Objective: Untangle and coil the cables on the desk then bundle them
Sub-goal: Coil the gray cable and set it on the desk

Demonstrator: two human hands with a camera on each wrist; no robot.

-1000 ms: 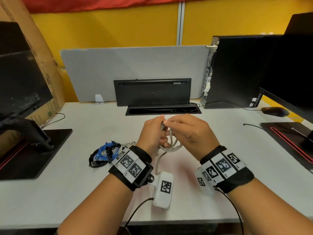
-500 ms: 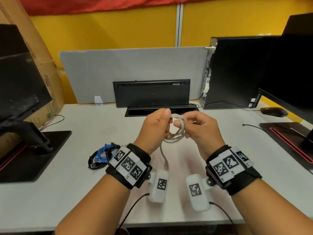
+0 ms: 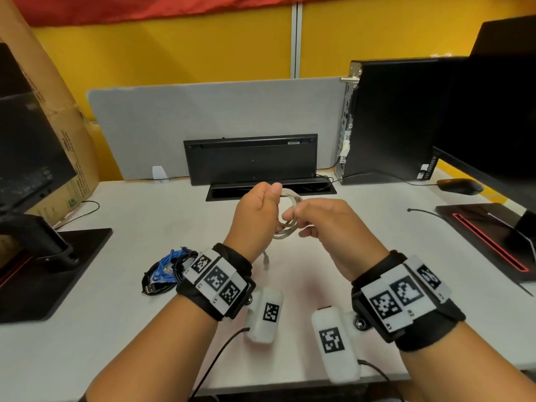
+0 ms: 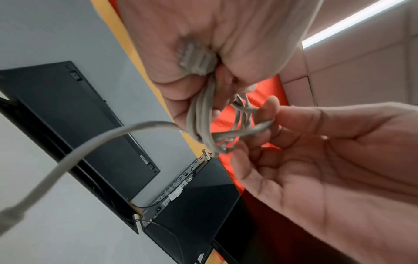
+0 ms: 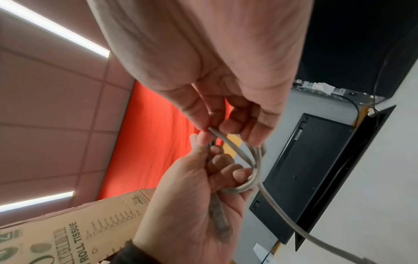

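A grey cable (image 3: 285, 216) is coiled into small loops held above the desk between both hands. My left hand (image 3: 256, 216) grips the coil (image 4: 201, 116) in its fist, with one grey plug (image 4: 194, 57) lying against the palm. My right hand (image 3: 324, 224) pinches a strand of the grey cable (image 5: 226, 141) between thumb and fingertips. A free tail with a plug (image 3: 266, 260) hangs below the coil toward the desk. A bundle of blue and black cables (image 3: 166, 271) lies on the white desk (image 3: 121, 285) left of my left wrist.
A black keyboard (image 3: 252, 161) stands on edge behind an open cable tray (image 3: 271, 188). A monitor base (image 3: 43, 268) sits at left beside a cardboard box (image 3: 58, 120). A black computer tower (image 3: 388, 123), a mouse (image 3: 459, 185) and another monitor base (image 3: 493, 236) are at right.
Both hands rose off the desk and drew slightly apart. The grey cable's loops now show between them, and the hanging tail has grown shorter.
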